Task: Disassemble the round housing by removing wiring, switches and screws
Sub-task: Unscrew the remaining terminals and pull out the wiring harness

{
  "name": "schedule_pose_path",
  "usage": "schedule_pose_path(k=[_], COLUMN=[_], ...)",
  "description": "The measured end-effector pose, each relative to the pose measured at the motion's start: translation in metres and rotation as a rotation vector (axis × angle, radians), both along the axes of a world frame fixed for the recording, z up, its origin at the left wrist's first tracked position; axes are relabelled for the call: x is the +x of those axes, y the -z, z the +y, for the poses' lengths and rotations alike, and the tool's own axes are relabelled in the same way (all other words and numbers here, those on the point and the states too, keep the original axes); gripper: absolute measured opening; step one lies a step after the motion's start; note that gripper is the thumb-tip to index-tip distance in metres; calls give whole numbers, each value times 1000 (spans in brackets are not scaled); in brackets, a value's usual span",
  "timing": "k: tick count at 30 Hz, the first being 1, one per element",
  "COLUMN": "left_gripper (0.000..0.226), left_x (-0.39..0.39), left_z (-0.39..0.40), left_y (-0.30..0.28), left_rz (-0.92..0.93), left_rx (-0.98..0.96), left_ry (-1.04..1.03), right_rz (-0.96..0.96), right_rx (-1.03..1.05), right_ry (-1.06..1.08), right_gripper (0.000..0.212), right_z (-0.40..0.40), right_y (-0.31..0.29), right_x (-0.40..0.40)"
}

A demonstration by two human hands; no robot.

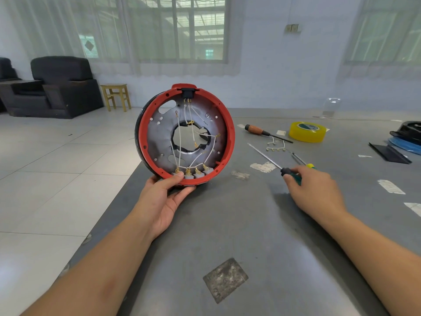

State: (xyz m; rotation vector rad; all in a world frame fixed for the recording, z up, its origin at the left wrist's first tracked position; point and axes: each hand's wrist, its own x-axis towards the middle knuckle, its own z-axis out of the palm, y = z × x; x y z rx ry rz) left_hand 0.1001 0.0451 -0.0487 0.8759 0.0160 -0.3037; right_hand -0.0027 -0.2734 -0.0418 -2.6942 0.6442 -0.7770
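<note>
The round housing, red-rimmed with a grey metal plate inside, stands on edge at the table's left side. My left hand grips its lower rim, thumb inside near the grey switches. White wires with brass terminals run from the switches up to a black socket at the top. My right hand grips the green handle of a long screwdriver that lies on the table, shaft pointing away to the left.
On the grey table lie an orange-handled screwdriver, a loose wire harness, a yellow tape roll, a yellow-tipped tool and black and blue parts at the far right. The table's edge runs along the left.
</note>
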Motion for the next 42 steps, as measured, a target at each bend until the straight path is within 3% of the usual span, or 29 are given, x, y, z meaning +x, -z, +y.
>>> schedule_pose_path(k=[10, 15, 17, 20, 24, 32, 42], left_gripper=[50, 51, 53, 53, 54, 70, 70], left_x=[-2, -2, -3, -2, -1, -1, 2], left_z=[0, 0, 0, -1, -1, -2, -4], left_y=[-1, -2, -2, -2, -2, -1, 2], left_rz=[2, 8, 10, 2, -10, -55, -75], left_rx=[7, 11, 13, 19, 28, 30, 56], left_ry=[56, 59, 57, 60, 67, 101, 118], right_rz=[157, 216, 124, -142, -278, -251, -294], right_rx=[-211, -286, -331, -349, -380, -332, -408], right_ry=[76, 130, 95, -129, -364, -570, -550], right_gripper=[28, 39, 43, 30, 17, 24, 9], right_z=[2, 11, 23, 56, 103, 135, 138], right_y=[4, 2, -4, -16, -29, -29, -16], right_x=[6, 3, 2, 2, 17, 61, 72])
